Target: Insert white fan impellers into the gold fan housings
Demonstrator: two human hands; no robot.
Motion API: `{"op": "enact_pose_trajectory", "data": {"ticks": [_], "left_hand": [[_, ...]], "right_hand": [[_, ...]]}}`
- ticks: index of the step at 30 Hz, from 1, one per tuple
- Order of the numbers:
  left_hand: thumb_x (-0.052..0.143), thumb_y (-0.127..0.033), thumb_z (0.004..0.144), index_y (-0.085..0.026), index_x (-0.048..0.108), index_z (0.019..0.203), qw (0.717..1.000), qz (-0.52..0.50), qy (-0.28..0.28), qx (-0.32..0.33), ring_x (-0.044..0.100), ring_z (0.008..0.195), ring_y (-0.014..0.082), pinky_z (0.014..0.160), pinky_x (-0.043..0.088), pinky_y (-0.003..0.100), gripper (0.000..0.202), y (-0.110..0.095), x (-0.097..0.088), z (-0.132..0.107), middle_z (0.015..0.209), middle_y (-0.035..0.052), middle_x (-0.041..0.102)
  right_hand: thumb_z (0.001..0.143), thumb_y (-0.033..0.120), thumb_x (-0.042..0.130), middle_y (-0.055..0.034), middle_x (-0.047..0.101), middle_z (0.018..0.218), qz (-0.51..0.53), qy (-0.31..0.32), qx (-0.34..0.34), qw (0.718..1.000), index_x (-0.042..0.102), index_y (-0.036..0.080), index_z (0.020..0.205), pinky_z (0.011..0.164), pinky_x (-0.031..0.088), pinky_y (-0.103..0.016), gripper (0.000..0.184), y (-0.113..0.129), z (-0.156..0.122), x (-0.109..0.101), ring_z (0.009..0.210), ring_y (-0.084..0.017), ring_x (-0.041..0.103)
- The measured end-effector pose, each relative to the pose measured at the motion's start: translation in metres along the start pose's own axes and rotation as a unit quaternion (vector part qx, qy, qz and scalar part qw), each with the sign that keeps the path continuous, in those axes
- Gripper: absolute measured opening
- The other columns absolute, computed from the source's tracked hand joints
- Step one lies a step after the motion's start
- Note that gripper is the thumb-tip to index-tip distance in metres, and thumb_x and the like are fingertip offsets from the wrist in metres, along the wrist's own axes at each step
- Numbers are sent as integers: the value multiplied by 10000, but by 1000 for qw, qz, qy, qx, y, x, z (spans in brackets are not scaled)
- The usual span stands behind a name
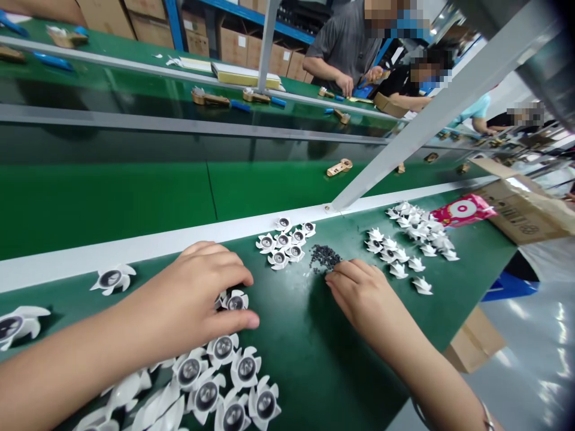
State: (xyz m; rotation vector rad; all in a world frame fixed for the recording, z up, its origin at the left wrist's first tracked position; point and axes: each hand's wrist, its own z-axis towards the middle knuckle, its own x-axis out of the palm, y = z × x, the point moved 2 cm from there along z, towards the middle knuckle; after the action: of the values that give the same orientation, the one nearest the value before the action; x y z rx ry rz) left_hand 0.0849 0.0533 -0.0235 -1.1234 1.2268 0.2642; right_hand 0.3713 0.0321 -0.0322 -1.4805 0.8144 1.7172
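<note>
White plastic bladed wheels [246, 367] clustered on green desk [305, 347]; one framed by left hand [215, 287], thumb and fingers parted; small black granules [325, 256] reached by right hand [359, 290], fingertips gathered, grip unclear.

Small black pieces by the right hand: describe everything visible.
The black pieces are many and tiny, too small to make out single shapes or material. They lie in a loose, low heap on the green table, with scattered bits at its near edge. The right hand has its fingertips at the heap's near right edge; any grip is hidden.
</note>
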Motion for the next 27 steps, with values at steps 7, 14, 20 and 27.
{"op": "enact_pose_trajectory", "data": {"ticks": [7,14,20,27], "left_hand": [[779,-455,788,-305,769,980,999,-52,0,16,656,989,253,1112,347,493,244,6,-3,0,991,24,750],[805,-539,728,-298,682,1205,997,-69,-17,8,609,1149,247,1224,135,515,548,6,-5,-3,1130,22,719],[815,-332,736,-295,676,1119,994,-104,-16,18,613,1021,206,1179,202,507,409,8,-7,-4,980,-35,723],[857,-312,707,-304,687,1038,987,-162,-15,2,625,1045,206,1190,158,515,372,14,-4,1,954,-62,756]], "right_hand": [[923,85,503,-80,618,772,30,-22,8,999,611,169,789,666,422,-340,191,8,12,-2,716,-213,543],[895,46,507,-26,606,844,249,-23,-38,968,533,195,863,718,516,-249,154,72,46,-10,791,-139,596],[871,44,525,-46,620,845,286,-10,-78,955,552,181,810,698,519,-306,152,91,64,5,783,-172,590],[913,64,514,-96,636,873,234,-24,-81,969,596,152,849,717,504,-402,137,97,60,15,813,-234,607]]}}
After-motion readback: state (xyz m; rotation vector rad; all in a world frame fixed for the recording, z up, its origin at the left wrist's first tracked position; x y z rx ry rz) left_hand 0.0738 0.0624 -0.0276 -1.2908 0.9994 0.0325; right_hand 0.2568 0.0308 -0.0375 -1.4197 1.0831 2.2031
